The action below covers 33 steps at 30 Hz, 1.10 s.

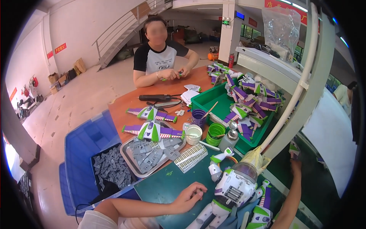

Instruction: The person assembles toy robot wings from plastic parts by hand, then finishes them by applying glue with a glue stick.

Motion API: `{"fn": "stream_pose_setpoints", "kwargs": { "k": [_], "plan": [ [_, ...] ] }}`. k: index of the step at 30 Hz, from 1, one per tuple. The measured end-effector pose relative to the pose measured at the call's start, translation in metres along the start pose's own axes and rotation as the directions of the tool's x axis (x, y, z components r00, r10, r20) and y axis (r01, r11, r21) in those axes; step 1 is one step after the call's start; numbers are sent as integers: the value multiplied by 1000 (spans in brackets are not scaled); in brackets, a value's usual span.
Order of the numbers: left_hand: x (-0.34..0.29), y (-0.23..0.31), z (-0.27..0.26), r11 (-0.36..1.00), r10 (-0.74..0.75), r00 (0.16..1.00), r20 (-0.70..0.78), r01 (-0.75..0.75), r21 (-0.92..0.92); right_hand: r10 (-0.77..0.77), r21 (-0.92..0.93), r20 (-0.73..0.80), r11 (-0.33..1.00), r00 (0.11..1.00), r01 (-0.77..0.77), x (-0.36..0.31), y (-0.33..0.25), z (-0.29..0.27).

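Though the desk (126, 101) is crowded toward its far right side, a bare stretch of green mat (162, 185) lies open between the steel tray (126, 160) and the left hand (191, 195). Left hand: above the mat, just beside the white toy figure (228, 183); fingers curled in toward the thumb; cannot tell whether a small thing is pinched there. Toy figure lies at the near side of the desk, back up, battery bay exposed, clear dome pointing away, legs running toward the lower edge of view. Right hand (296, 164): out past the pale post (291, 99), at the near end of a white, green and purple piece (294, 150) on a dark green surface (318, 175); fingers too small in view to tell grip from touch. Dark surface is largely bare close to that hand; the post's foot bounds it on the desk side. Room right of the toy is tight: a winged pack (262, 213) lies just beside it. Beyond the left hand, a white slotted rack (191, 157) and cups (white (193, 135), green (215, 137)) close off the far side of the mat. Tray holds grey parts (152, 152), near the desk's left edge; a blue crate (78, 145) stands beyond that edge.
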<state>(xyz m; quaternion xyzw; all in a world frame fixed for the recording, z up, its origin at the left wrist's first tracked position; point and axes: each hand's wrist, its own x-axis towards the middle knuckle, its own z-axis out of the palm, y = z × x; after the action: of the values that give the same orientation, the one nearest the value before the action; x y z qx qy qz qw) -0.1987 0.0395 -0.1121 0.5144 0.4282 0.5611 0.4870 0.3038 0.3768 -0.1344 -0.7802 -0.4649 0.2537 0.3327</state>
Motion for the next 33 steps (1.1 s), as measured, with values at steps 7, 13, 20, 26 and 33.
{"fn": "stream_pose_setpoints", "kwargs": {
  "k": [7, 13, 20, 26, 33],
  "plan": [
    [-9, 4, -4, 982, 65, 998, -22, -60, 180, 181, 689, 539, 468, 823, -554, -189, -48, -57],
    [-18, 10, -12, 992, 112, 989, -95, -105, 76, -55, 802, 487, 424, 872, -421, -410, -76, -98],
    [-120, 103, 33, 987, 30, 868, 495, 52, -151, -232, 807, 214, 590, 949, -38, -646, -47, -57],
    [-182, 98, 58, 966, 115, 724, 680, 78, -246, -716, -318, -391, 694, 578, 646, -697, -11, 34],
    [-186, 113, -24, 963, -167, 502, 848, 267, 31, -340, 441, -625, 589, 703, 677, -644, -69, -51]
  ]
}}
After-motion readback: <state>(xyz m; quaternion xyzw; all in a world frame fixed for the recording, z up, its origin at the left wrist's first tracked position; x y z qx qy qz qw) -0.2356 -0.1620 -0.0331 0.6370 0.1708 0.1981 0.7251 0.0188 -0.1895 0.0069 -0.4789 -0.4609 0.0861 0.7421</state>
